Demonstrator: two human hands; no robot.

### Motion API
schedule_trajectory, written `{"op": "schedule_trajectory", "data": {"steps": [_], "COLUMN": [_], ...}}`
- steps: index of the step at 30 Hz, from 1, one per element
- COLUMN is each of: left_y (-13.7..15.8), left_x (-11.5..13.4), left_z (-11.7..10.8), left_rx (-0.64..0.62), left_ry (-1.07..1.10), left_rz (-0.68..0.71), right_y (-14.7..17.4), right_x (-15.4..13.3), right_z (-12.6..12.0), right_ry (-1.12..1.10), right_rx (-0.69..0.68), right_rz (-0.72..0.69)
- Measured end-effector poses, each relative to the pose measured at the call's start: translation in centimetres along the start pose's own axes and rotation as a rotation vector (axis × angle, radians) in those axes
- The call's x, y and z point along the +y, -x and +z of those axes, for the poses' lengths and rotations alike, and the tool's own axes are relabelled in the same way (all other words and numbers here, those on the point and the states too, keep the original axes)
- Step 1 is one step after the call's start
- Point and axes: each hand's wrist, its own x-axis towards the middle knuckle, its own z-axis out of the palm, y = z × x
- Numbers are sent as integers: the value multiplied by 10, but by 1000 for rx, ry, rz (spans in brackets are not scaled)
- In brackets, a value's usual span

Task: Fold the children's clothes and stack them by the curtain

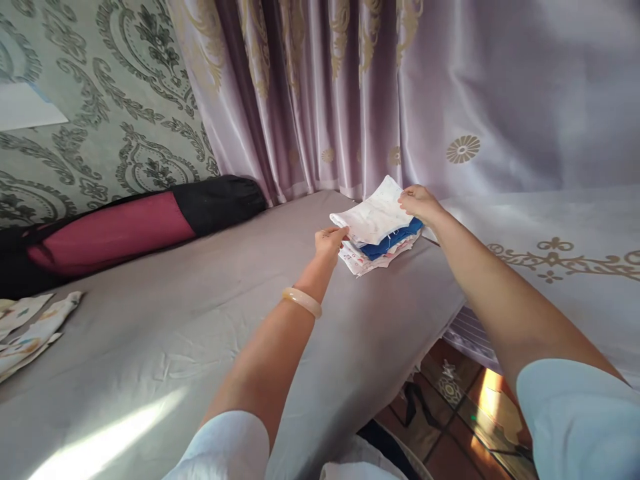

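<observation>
A folded white cloth with a faint print is held level between my two hands, just over a small stack of folded cloths. My left hand pinches its near left corner. On the far right, my right hand grips the opposite edge with closed fingers. Directly below it, a blue folded cloth shows in the stack. Under that lie white printed cloths with small coloured figures. Whether the held cloth touches the stack cannot be made out.
The stack lies on a bed with a grey sheet. A long black and maroon bag rests along the wall. Printed folded cloths lie at the left edge. Purple curtains hang behind. Beyond the bed's right edge is a tiled floor.
</observation>
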Motion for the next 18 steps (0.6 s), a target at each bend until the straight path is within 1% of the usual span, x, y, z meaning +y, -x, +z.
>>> {"op": "schedule_trajectory", "data": {"steps": [3, 8, 13, 18], "left_y": [-3, -13, -21, -22], "left_x": [-7, -20, -29, -35], "left_z": [14, 29, 39, 42], "left_rx": [-7, -22, -2, 17], "left_ry": [19, 22, 5, -21], "left_rz": [-35, -70, -116, -129], "right_y": [-7, -12, -15, -18], "right_x": [12, 22, 25, 29], "right_z": [-3, -3, 1, 7], "right_ry": [108, 180, 214, 231], "right_rx": [34, -14, -25, -54], "right_rz": [-33, -21, 0, 18]}}
